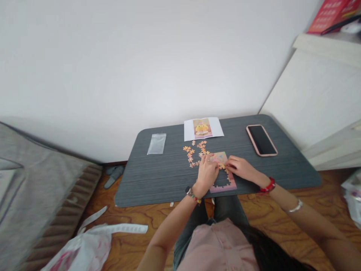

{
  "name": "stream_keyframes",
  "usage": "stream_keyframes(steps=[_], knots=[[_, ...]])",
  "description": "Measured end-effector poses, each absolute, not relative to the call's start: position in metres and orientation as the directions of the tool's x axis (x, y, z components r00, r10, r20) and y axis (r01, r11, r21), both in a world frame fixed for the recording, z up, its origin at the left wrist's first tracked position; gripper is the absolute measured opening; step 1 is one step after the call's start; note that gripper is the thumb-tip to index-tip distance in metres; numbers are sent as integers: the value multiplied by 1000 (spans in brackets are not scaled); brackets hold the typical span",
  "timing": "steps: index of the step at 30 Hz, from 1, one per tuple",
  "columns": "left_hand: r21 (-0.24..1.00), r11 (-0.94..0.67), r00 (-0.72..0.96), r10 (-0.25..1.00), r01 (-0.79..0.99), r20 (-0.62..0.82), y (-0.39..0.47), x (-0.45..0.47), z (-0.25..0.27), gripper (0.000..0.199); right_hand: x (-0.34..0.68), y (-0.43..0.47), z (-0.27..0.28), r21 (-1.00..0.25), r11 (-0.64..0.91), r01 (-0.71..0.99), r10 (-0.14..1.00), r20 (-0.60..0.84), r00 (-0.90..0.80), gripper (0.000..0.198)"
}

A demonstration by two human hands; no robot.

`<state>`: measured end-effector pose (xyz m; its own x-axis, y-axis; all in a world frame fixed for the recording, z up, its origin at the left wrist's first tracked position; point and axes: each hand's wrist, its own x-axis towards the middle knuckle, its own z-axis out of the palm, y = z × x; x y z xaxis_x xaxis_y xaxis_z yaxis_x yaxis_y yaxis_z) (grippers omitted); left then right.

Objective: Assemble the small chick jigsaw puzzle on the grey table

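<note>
A partly assembled jigsaw puzzle [223, 188] lies near the table's front edge, its pink border surrounding a gap where the dark tabletop shows. My left hand [207, 174] rests over its left side, fingers curled and closed, their tips by the inner edge of the assembled top part. From the other side my right hand [241, 168] reaches in, thumb and fingers pinched on a small yellowish jigsaw piece [222, 165] at that same edge. Loose jigsaw pieces [190, 155] are scattered left of the puzzle. Behind them lies a creased white sheet with a printed reference picture [202, 128].
On the dark table [158, 180] are a clear plastic bag [156, 143] at the left and a phone in a pink case [262, 140] at the right. A white cabinet [321, 86] stands at the right, a wall behind. Slippers [114, 176] and a plastic bag [90, 248] lie on the floor.
</note>
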<state>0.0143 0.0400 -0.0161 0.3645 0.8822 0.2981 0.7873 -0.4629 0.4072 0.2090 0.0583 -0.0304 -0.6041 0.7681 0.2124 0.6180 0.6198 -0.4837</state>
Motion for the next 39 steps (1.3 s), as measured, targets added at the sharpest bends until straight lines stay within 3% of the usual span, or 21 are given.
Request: stream_keyframes(steps=[39], knots=[[384,-413,337,908,826,250,38,23,-11,16,210,59,-34,-432,603,670,783,164,-600,19]])
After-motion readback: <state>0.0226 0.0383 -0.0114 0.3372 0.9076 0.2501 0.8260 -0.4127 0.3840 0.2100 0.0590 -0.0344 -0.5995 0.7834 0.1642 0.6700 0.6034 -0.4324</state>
